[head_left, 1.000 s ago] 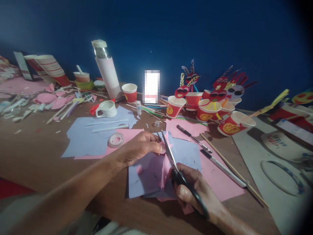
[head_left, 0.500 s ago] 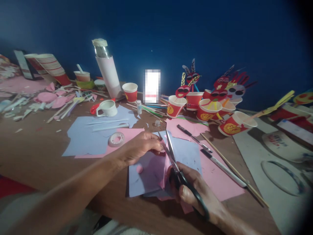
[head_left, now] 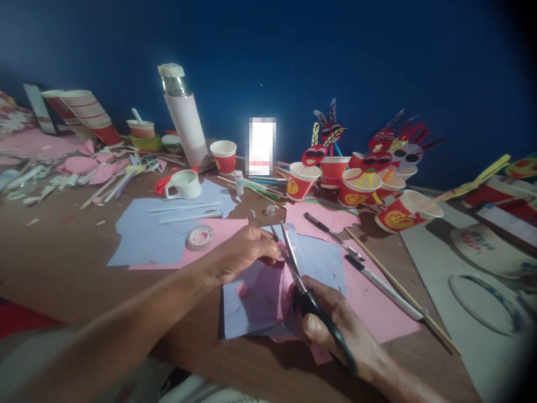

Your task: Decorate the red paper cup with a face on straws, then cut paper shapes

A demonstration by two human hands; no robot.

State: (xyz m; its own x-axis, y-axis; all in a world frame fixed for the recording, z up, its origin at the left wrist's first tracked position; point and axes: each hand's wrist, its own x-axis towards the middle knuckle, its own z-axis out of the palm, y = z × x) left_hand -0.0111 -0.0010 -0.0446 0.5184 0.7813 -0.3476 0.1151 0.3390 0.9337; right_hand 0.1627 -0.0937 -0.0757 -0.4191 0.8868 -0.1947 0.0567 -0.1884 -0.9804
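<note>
My left hand (head_left: 251, 252) pinches a piece of pink paper (head_left: 286, 291) near its upper end. Black-handled scissors (head_left: 308, 302) are in my right hand (head_left: 331, 319), thumb and fingers in the loops. The blades are slightly apart, with the pink paper beside and between them. Beneath both hands lie blue sheets (head_left: 247, 319), with a small pink disc (head_left: 242, 289) on the left part. A tape roll (head_left: 200, 238) rests on pink and blue paper left of my left hand.
Behind are a white mug (head_left: 184, 184), a tall flask (head_left: 184, 123), a red cup (head_left: 224, 157) and decorated cups (head_left: 304, 182). Pens (head_left: 384, 288) and a thin stick (head_left: 394, 285) lie at the right. Paper scraps (head_left: 79, 166) cover the left back.
The scissor blades have come a little closer together, and the right fingers have closed slightly. My left hand has barely moved.
</note>
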